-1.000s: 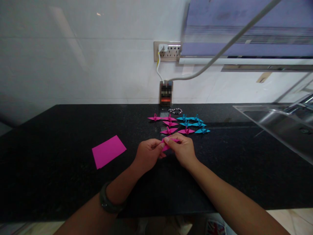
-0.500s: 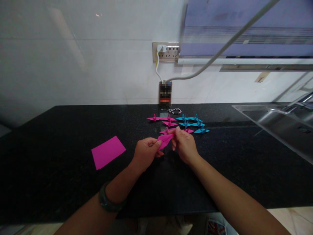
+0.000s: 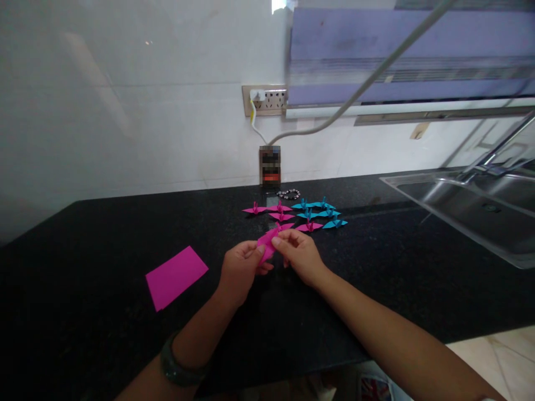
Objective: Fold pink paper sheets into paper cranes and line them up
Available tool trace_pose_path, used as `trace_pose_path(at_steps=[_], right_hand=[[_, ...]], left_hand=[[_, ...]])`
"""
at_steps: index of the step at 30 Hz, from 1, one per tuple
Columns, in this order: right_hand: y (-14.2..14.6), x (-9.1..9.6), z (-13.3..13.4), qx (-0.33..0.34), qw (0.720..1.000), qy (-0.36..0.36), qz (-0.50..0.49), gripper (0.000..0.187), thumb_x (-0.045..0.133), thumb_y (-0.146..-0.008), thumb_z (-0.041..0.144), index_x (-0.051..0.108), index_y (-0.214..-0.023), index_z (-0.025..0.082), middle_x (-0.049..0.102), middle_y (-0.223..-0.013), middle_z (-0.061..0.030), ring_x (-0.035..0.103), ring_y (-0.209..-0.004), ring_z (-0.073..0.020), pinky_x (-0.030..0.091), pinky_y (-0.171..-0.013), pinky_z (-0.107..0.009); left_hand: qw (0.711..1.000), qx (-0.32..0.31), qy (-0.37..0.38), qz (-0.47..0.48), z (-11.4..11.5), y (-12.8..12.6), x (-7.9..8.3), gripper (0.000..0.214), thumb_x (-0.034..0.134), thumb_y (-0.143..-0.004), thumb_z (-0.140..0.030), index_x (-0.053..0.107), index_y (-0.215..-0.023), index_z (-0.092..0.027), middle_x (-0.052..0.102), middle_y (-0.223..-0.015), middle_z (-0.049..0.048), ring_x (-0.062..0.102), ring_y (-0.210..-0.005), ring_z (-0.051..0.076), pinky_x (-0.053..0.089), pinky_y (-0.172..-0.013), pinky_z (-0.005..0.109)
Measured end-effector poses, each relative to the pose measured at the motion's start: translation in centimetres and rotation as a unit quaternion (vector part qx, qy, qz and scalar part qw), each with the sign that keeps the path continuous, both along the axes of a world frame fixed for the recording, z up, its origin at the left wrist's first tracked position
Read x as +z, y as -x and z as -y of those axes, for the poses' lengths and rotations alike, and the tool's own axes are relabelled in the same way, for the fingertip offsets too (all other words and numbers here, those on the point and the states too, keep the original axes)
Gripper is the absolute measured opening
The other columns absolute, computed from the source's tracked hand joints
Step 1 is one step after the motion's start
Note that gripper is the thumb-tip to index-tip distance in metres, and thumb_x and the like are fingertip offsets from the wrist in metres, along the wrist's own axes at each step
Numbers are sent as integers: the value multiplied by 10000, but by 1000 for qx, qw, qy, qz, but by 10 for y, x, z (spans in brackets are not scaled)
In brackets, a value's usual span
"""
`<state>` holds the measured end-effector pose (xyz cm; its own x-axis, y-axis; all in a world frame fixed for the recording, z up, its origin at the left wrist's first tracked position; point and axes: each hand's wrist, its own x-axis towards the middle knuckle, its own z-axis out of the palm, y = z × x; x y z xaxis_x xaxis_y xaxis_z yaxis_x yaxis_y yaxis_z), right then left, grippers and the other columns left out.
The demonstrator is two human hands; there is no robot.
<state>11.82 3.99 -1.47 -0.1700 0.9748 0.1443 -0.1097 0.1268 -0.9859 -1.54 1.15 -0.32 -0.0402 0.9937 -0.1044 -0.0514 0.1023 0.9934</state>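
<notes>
A partly folded piece of pink origami paper (image 3: 266, 245) is held up above the dark counter between both hands. My left hand (image 3: 242, 267) pinches its lower left side, thumb on top. With thumb and fingers, my right hand (image 3: 301, 255) grips its right edge. Just beyond the hands stand several pink paper cranes (image 3: 281, 216), the nearest partly covered by the held paper. To their right are several blue paper cranes (image 3: 328, 213). A stack of pink paper sheets (image 3: 177, 277) lies left of my left hand.
A beaded bracelet (image 3: 289, 194) lies behind the cranes, near a pixelated box (image 3: 270, 167) against the wall. A cable (image 3: 334, 120) runs from it up right. The sink (image 3: 463, 214) is set into the black counter (image 3: 104, 234) at right.
My right hand has drawn in closer to my left, its thumb now lower on the pink paper. The camera view has shifted, so the scene sits further left.
</notes>
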Motion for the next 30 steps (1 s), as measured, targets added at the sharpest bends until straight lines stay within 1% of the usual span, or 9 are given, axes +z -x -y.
trace_pose_path(at_steps=[2, 5, 7, 9, 12, 14, 21, 25, 30], right_hand=[[3, -3, 1, 20, 1000, 5, 12, 211, 613, -664, 348, 525, -720, 164, 494, -566, 50, 387, -390, -50, 326, -342, -172], [6, -10, 0, 8, 998, -35, 58, 139, 570, -704, 280, 503, -661, 166, 456, -547, 53, 390, -425, -53, 329, -360, -160], [4, -14, -2, -7, 994, -61, 91, 87, 535, -730, 245, 514, -692, 169, 472, -560, 44, 419, -456, -62, 345, -379, -158], [1, -16, -5, 9, 991, -74, 115, 66, 510, -747, 227, 521, -714, 171, 490, -575, 37, 446, -481, -69, 360, -392, -159], [-4, -14, -8, 54, 988, -67, 131, 84, 517, -746, 240, 516, -698, 171, 484, -569, 39, 463, -483, -74, 374, -399, -165], [-5, -10, -8, 69, 988, -56, 127, 96, 544, -726, 253, 524, -686, 168, 482, -565, 41, 459, -473, -73, 381, -405, -173], [-4, -1, -5, 50, 998, -12, 34, 145, 613, -663, 282, 566, -745, 171, 527, -609, 33, 467, -478, -77, 417, -451, -211], [-5, 1, -4, 42, 997, -39, 45, 103, 600, -677, 256, 585, -718, 163, 543, -623, 24, 471, -483, -77, 411, -466, -218], [-4, 2, -2, 46, 997, -49, 28, 118, 597, -688, 272, 593, -716, 157, 551, -626, 20, 478, -483, -76, 411, -470, -221]], left_hand=[[1000, -2, 14, 13, 0, 0, 1, 227, 577, -695, -316, 552, -823, -130, 618, -658, 7, 593, -520, 101, 457, -468, 192], [999, -29, 33, 12, 0, -1, 3, 200, 561, -702, -310, 543, -778, -125, 609, -631, 5, 601, -554, 110, 472, -511, 209], [998, -46, 33, 10, -1, -1, 2, 196, 551, -708, -316, 544, -736, -122, 608, -619, 8, 603, -576, 114, 480, -548, 224], [999, -47, 23, 11, -3, 0, 0, 202, 562, -701, -319, 549, -733, -119, 610, -615, 8, 600, -583, 114, 482, -573, 232], [999, -25, 14, 38, -7, 3, -4, 315, 614, -665, -306, 528, -917, -139, 619, -631, -4, 593, -554, 111, 484, -557, 240], [998, -34, 15, 56, -8, 5, -5, 382, 636, -648, -295, 501, -974, -150, 621, -642, -3, 594, -551, 115, 488, -551, 249], [995, -40, -34, 89, -6, 4, -5, 262, 621, -670, -272, 482, -860, -157, 606, -628, -18, 584, -559, 107, 490, -587, 267], [996, -13, -84, 24, -7, 5, -3, 192, 639, -650, -259, 557, -778, -142, 602, -630, -19, 554, -563, 89, 450, -569, 217], [987, 26, -137, -86, -8, 9, -1, 166, 670, -610, -266, 658, -686, -119, 648, -688, 36, 571, -655, 129, 442, -644, 244]])
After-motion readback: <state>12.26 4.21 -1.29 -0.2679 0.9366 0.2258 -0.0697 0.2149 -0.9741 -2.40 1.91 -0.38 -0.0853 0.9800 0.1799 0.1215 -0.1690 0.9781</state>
